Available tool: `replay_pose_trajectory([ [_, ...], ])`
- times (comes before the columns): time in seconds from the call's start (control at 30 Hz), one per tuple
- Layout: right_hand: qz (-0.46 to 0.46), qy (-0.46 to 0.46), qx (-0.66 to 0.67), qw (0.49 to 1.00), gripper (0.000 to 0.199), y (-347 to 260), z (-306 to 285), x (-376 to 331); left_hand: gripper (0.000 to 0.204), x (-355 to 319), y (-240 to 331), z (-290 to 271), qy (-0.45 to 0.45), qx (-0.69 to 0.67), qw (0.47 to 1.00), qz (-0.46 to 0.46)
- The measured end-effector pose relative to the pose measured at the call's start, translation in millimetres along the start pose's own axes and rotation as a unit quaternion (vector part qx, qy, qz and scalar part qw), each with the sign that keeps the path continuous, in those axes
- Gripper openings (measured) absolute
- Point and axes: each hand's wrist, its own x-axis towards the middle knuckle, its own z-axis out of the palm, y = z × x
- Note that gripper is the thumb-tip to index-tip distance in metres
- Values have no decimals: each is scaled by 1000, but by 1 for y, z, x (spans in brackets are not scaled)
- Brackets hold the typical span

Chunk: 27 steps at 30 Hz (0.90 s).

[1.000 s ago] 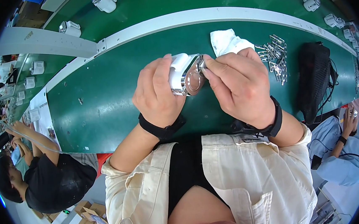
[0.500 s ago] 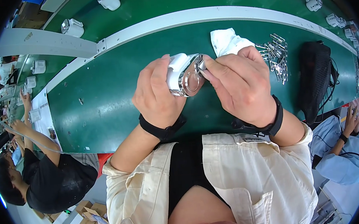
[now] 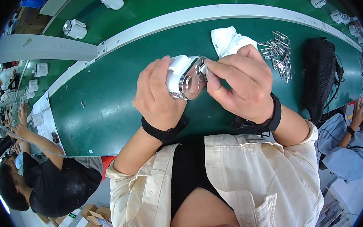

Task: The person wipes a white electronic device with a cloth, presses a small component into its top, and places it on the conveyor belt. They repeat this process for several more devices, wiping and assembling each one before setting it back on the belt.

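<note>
1. Hanging above the middle of the green bench (image 3: 100,115), well in from its left and right ends, a white casing (image 3: 175,80) with a chrome rim is held between the two hands
2. The casing's left side is wrapped by the left hand (image 3: 153,96), the fingers lying close together and curled around it; the thumb is hidden from view
3. At the casing's right end, a small shiny metal part (image 3: 202,70) is pinched between the thumb and forefinger of the right hand (image 3: 245,85); whether it is fastened to the casing cannot be told
4. Toward the bench's far edge, a crumpled white cloth (image 3: 225,41) is partly covered by the right hand
5. To the right of the cloth, slender metal pieces (image 3: 281,56) are heaped loosely
6. Nearer the bench's right end, a black mesh bag (image 3: 320,77) is set down, with a dark cable looped beside it
7. The bench's far edge is bordered by a white rail (image 3: 174,18)
</note>
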Motion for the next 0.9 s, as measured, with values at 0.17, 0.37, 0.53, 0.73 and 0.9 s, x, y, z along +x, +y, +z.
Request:
replay_pose_trajectory([
  [0.17, -4, -19, -1, 1000, 28, -2, -3, 0, 72, 0, 3, -3, -36, -38, 997, -50],
  [0.37, -51, -98, -14, 994, 34, 3, -24, 17, 64, -5, 3, -2, -134, -237, 941, -201],
  [0.53, -65, -160, 11, 985, 36, 7, -37, 20, 65, -5, 4, -1, -156, -253, 937, -184],
  [0.73, -73, -180, -9, 981, 40, 5, -39, 21, 67, 0, 4, -1, -161, -222, 952, -139],
  [0.9, -74, -216, -7, 973, 40, 4, -44, 23, 67, 2, 4, -1, -157, -202, 961, -106],
])
